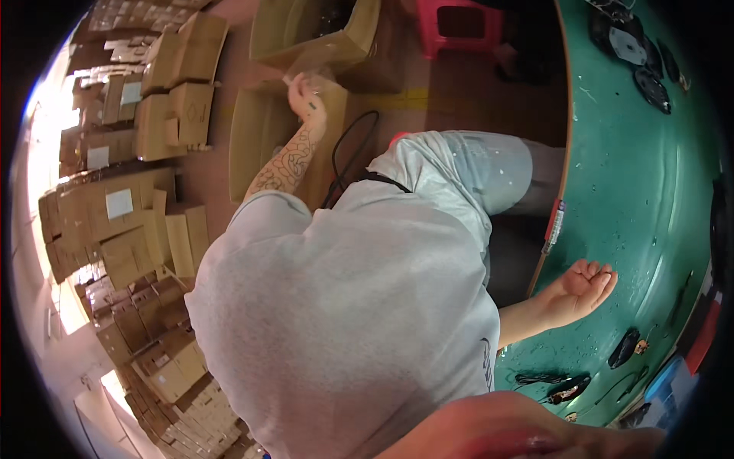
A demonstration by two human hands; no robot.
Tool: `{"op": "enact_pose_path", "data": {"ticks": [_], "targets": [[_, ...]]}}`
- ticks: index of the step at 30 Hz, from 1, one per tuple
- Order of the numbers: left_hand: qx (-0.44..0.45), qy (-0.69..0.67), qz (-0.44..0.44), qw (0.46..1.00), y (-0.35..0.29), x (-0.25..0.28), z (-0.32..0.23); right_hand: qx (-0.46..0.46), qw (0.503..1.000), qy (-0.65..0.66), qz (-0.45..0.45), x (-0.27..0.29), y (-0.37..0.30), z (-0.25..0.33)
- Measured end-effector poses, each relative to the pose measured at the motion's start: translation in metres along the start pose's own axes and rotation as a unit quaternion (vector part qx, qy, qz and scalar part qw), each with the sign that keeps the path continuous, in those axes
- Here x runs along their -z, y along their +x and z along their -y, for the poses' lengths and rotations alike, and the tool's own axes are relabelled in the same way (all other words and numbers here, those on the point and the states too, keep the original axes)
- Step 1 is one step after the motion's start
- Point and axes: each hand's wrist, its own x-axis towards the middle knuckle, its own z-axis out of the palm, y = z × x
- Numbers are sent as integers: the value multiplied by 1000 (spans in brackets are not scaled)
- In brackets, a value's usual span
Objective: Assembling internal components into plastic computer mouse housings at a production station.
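Observation:
My left hand point(307, 99) is stretched out over an open cardboard box point(248, 141) on the floor. Its fingers are closed on what looks like a clear plastic bag point(312, 67), thin and partly see-through. To the right, my right hand point(585, 291) rests palm up on the green table point(612, 191), fingers loosely curled and nothing in them. Nearest to it on the table lies a black mouse-shaped shell point(625, 348). A similar black piece point(569, 389) with its inside showing lies closer to me, beside a coiled black cable point(541, 378).
A second cardboard box point(359, 38) with dark contents stands beyond the first. A red plastic stool point(460, 27) is at the far side. Several black shells point(651, 90) lie at the table's far end. Stacked cartons point(115, 206) line the left. A black cable point(353, 145) loops beside my leg.

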Motion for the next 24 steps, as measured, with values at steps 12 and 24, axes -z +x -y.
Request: {"op": "enact_pose_path", "data": {"ticks": [12,24], "targets": [[-173,-87,259,946,-65,-337,-160,41,976,-115,-180,-23,3,5],[-154,-403,775,461,-397,-234,-355,231,835,-245,-435,-71,-104,50]]}}
